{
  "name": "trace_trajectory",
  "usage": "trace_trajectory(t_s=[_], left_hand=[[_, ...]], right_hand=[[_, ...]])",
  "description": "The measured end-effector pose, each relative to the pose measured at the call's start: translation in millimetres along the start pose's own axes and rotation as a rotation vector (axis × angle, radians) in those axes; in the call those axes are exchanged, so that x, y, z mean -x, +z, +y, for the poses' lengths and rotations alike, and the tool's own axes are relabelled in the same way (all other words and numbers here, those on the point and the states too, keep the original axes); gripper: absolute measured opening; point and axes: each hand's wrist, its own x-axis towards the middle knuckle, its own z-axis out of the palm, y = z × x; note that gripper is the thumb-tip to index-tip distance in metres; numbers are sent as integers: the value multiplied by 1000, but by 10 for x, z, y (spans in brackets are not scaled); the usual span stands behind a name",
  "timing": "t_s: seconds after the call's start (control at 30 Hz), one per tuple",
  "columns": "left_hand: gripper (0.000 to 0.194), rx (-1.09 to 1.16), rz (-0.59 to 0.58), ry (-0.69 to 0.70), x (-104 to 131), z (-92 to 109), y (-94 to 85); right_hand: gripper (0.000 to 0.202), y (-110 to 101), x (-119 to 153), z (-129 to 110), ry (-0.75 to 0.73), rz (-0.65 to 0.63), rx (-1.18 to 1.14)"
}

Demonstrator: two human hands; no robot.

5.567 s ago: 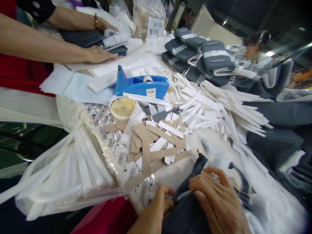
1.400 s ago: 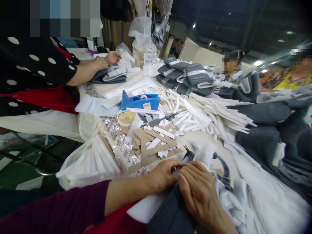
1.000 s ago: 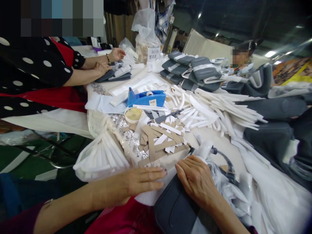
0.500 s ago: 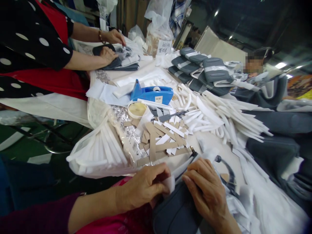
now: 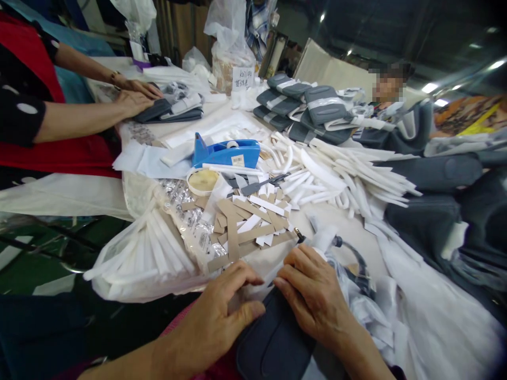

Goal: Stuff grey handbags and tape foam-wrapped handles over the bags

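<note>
A dark grey bag (image 5: 273, 338) with a curved seam lies tilted in front of me, low in the head view. My right hand (image 5: 317, 290) is closed over its upper edge, fingers bent and thumb pressed on it. Just left of the bag, my left hand (image 5: 225, 311) has its thumb and fingers apart, with the thumb tip close to the bag's edge; whether it touches I cannot tell. A small metal-tipped dark piece (image 5: 299, 235) shows beyond my right fingers. Right of that hand lies a dark curved handle (image 5: 360, 258) among clear plastic wrap.
Cardboard strips (image 5: 253, 227), a blue tape dispenser (image 5: 227, 153), a tape roll (image 5: 203, 181) and white tubes (image 5: 356, 169) lie on the table. Grey bags (image 5: 301, 105) are stacked behind. At far left, a co-worker's hands (image 5: 138, 95) press on a folded grey piece.
My left fingers have spread from around a white piece, which no longer shows in them. My right hand stays on the bag. The view has shifted; the co-worker's raised hand has come down.
</note>
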Motion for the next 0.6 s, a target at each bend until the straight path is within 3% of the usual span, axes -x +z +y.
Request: trace_trajectory(t_s=[0.13,0.27,0.43,0.53,0.6], left_hand=[[15,-11,13,-84,113,-28,110],[16,-4,1,-83,30,-36,102],[66,51,-63,-14,-263,-6,149],[60,136,-151,-10,-400,-11,306],[56,146,-139,-21,-433,-42,382]], right_hand=[[26,44,-34,17,1,-33,33],[25,78,-81,4,5,-77,53],[23,73,-62,-8,-1,-61,70],[22,83,-39,-2,6,-52,65],[17,73,-61,16,3,-25,23]])
